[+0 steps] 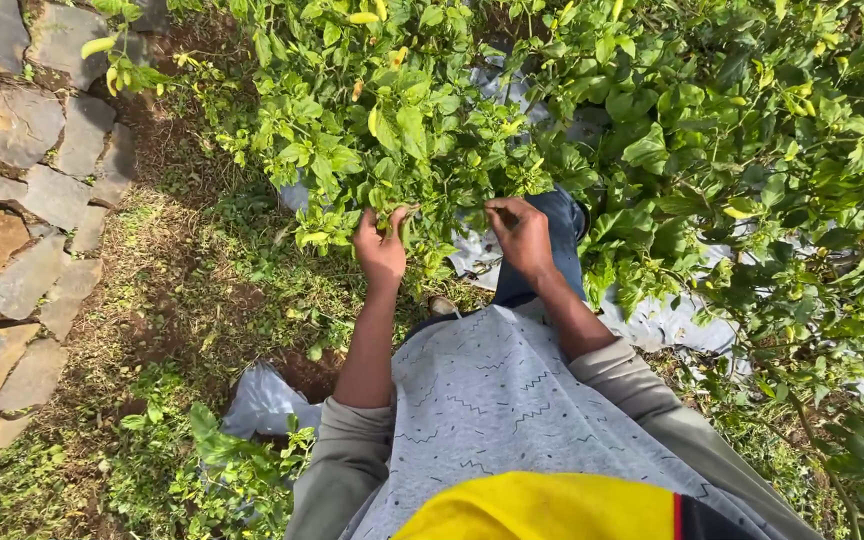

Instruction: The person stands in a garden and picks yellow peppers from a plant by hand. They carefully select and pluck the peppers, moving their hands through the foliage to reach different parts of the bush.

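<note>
Both hands are in among the leaves of a pepper plant (422, 150). The left hand (380, 250) has its fingers curled round something green at the foliage, likely a pod or stem, though leaves hide which. The right hand (522, 232) is bent at the knuckles, fingertips pinching into the same clump; I cannot tell what it grips. This looks like picking in progress, and the next move calls for a clean pull off the stem. Underfoot lies grassy soil (182, 300), pale plastic sheet (667, 325) beneath the plants, and a stone wall (12, 200) on the left.
</note>
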